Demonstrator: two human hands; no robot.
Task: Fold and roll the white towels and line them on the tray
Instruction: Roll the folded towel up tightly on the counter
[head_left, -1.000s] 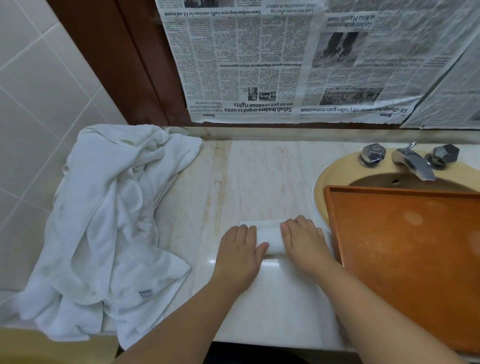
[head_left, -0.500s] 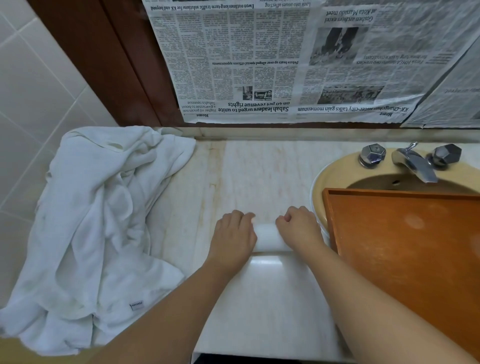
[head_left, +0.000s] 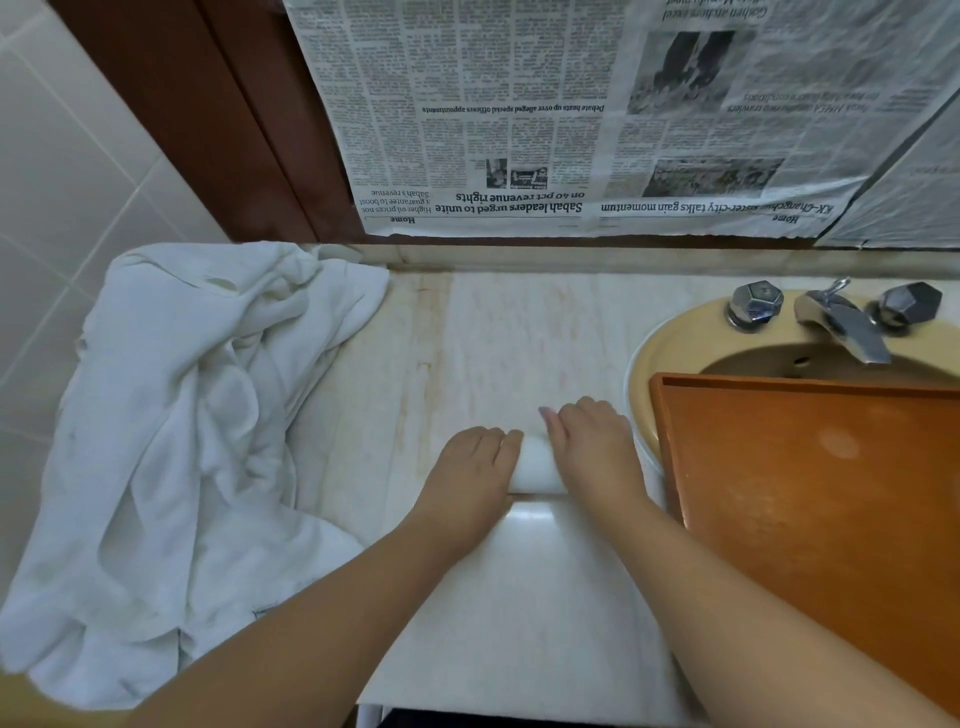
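On the marble counter (head_left: 519, 332), left hand (head_left: 475, 467) and right hand (head_left: 592, 447) grip rolled towel (head_left: 535, 467).

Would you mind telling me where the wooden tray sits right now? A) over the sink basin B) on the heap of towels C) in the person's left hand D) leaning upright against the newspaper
A: the wooden tray lies flat across the yellow sink, just below the tap.

The light was soft and even, perhaps from overhead. A pale glare sat on the counter (head_left: 540, 525) just below my hands, and another on the tray (head_left: 839, 447). The wide lens bent the edges, and the corners looked slightly soft.
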